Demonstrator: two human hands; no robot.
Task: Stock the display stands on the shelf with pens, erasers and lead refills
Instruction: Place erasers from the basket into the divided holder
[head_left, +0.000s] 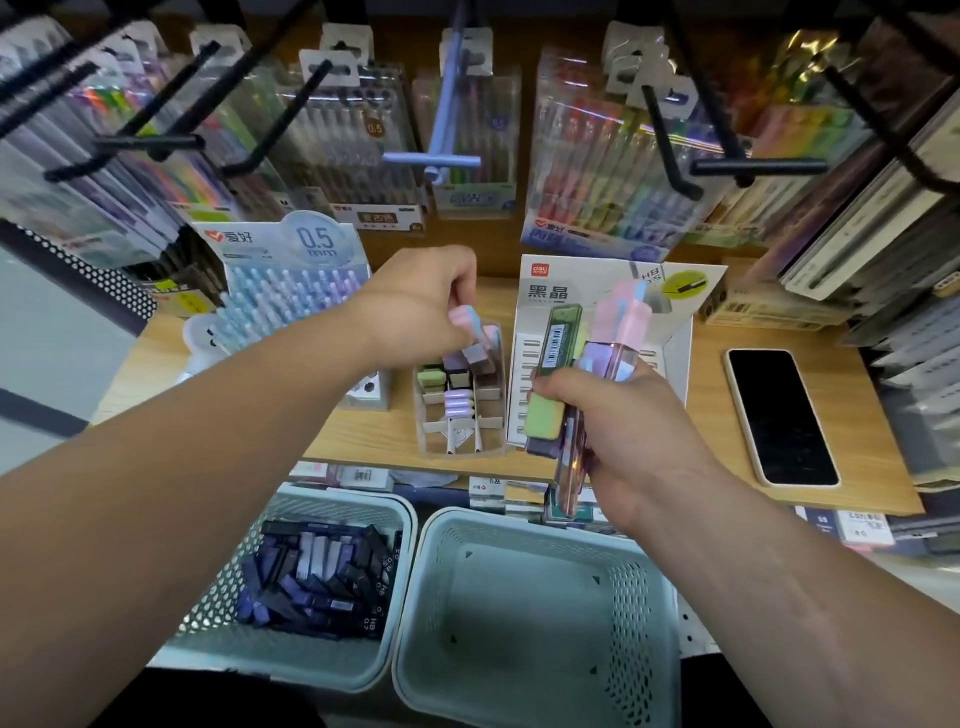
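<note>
Your left hand (415, 301) reaches forward over the shelf (727, 415), knuckles up, its grip pinched shut on a pink-and-blue eraser (464, 318) held just above the back end of the eraser stand (462, 395); your fingertips are tucked under the hand, so you cannot see how many of them press on it. Right of that grip, your right hand (628, 426) is curled into a closed grip around a bundle of lead refill cases (576, 395), one green, the others pink and violet; they overlap and smear together, so their exact number is hard to tell. Behind this grip stands the lead refill display (613, 291), its lower slots partly hidden by the bundle. Left of your left grip is a pen stand (291, 291) crowded with pastel pens too blurred to count. Right of your right grip, one phone (782, 415) lies flat on the shelf, screen dark. Below both grips sit two pale baskets: the left basket (332, 660) holds a heap of dark refill boxes, partly covered by your forearm; the right basket (519, 540) shows a bare floor.
</note>
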